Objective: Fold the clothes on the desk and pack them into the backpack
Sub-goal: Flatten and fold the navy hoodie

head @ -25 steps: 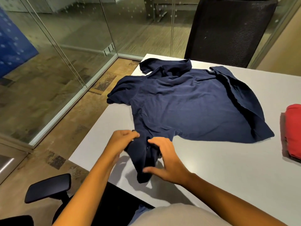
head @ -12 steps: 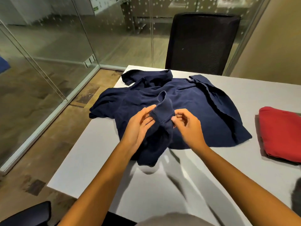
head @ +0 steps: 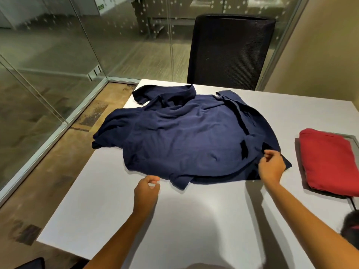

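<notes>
Shirt (head: 184, 140) on desk (head: 194, 220) centre, chair (head: 229, 51) behind it, folded garment (head: 328, 160) right, perhaps atop another

One wide-angle camera, worn on my head, looks forward and down over the white desk (head: 194, 220) from its near edge. My forearms enter the frame at 6 o'clock, with my left hand (head: 146, 191) and right hand (head: 272, 167) close under the lens. The navy shirt (head: 194, 136) fills mid-frame. The black chair (head: 229, 51) stands far across at 12 o'clock. The frame edge crops the red garment (head: 328, 162) at 3 o'clock. The glass wall (head: 48, 65) spans 9 to 11 o'clock.
</notes>
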Tool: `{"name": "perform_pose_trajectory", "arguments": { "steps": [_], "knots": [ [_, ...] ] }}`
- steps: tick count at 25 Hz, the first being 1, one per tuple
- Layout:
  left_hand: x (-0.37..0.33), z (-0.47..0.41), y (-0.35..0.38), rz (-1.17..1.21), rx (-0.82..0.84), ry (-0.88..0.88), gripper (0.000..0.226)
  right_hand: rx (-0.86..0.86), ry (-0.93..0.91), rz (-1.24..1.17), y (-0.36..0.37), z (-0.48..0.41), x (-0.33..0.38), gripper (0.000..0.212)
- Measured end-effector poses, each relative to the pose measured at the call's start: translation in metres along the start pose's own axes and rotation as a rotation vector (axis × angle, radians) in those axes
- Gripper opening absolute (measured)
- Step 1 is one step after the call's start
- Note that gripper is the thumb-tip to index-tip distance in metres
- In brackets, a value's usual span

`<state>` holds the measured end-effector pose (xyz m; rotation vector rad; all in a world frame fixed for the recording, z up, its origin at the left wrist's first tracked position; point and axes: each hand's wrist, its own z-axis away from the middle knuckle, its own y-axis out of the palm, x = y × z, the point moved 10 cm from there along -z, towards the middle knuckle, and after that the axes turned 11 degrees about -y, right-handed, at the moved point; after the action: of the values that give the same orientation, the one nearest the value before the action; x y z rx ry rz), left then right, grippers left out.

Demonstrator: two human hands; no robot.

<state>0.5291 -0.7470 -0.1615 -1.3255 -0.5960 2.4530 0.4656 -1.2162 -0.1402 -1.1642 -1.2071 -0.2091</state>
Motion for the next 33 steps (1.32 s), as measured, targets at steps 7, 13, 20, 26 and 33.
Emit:
{"name": "perform_pose_trajectory", "arguments": {
  "steps": [7,13,20,26,33],
  "knots": [
    [-0.003,0.008,0.080,-0.317,0.124,0.131,0.041,0.382,-0.724,0.368,0.073,0.065,0.040,0.038],
    [-0.035,0.005,0.056,-0.030,-0.105,0.141,0.031,0.461,-0.784,0.756,0.084,0.038,0.039,0.034],
    [-0.053,0.010,-0.015,0.021,-0.308,0.206,0.034,0.440,-0.949,0.682,0.068,0.043,0.060,0.024],
    [-0.030,0.034,-0.055,-0.019,-0.316,0.376,0.034,0.462,-0.995,0.645,0.059,0.068,0.059,0.029],
    [0.060,-0.004,-0.011,0.549,-0.064,-0.355,0.011,0.531,-1.107,0.299,0.058,0.088,0.101,0.015]
  ]
}}
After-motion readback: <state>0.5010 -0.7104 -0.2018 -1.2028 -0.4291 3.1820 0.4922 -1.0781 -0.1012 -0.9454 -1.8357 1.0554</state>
